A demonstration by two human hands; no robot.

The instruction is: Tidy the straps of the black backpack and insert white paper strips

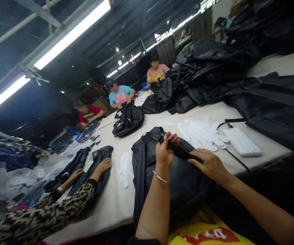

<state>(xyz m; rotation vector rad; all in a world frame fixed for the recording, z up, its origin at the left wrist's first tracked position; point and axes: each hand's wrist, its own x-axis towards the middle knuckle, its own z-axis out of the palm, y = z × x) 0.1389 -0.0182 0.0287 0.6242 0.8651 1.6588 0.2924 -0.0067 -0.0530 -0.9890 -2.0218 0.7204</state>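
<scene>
A black backpack (180, 180) lies on the pale table in front of me, its near end against my yellow apron (208, 228). My left hand (166, 149), with a twisted silver bracelet at the wrist, is closed on one of its black straps (181, 150) near the upper end. My right hand (209, 165) pinches the same strap further down to the right. Between the two hands the strap runs slanted above the pack. Another strap (140, 170) hangs along the pack's left side.
White flat strips (200, 132) lie beyond the backpack, beside a stack of white pieces (242, 141). More strips (125, 168) lie left. A co-worker's hands (102, 168) rest on a black bag at left. Black bags (208, 75) are piled at the back right; several people work along the table.
</scene>
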